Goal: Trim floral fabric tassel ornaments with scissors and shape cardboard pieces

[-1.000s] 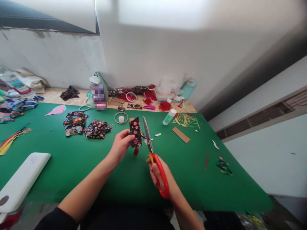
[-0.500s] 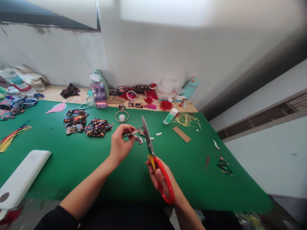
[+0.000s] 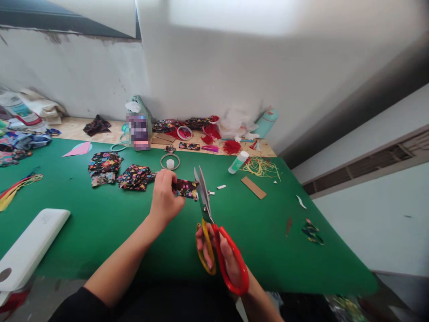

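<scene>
Near the centre of the green table, my left hand point(image 3: 165, 197) pinches a small dark floral piece point(image 3: 185, 188), which sticks out to the right. My right hand point(image 3: 221, 255) is wrapped through the handles of large scissors point(image 3: 229, 261), one handle red and one yellow. The scissor blades point away from me and stand slightly apart, beside the right end of the floral piece. Small white scraps point(image 3: 221, 187) lie just right of the blades. Two piles of floral fabric point(image 3: 135, 177) rest to the left, beyond my left hand.
Behind my hands are a ring point(image 3: 170, 162) around a white cap and a glue stick point(image 3: 238, 162). Yellow strings point(image 3: 262, 167) and a brown strip point(image 3: 254, 188) lie at right. A white device point(image 3: 35, 248) sits at left. Red tassels and a teal bottle point(image 3: 267, 123) stand along the back.
The floral piece has turned so its patterned face shows. The scissors have opened slightly and their handles have spread. My left hand has shifted a little to the left.
</scene>
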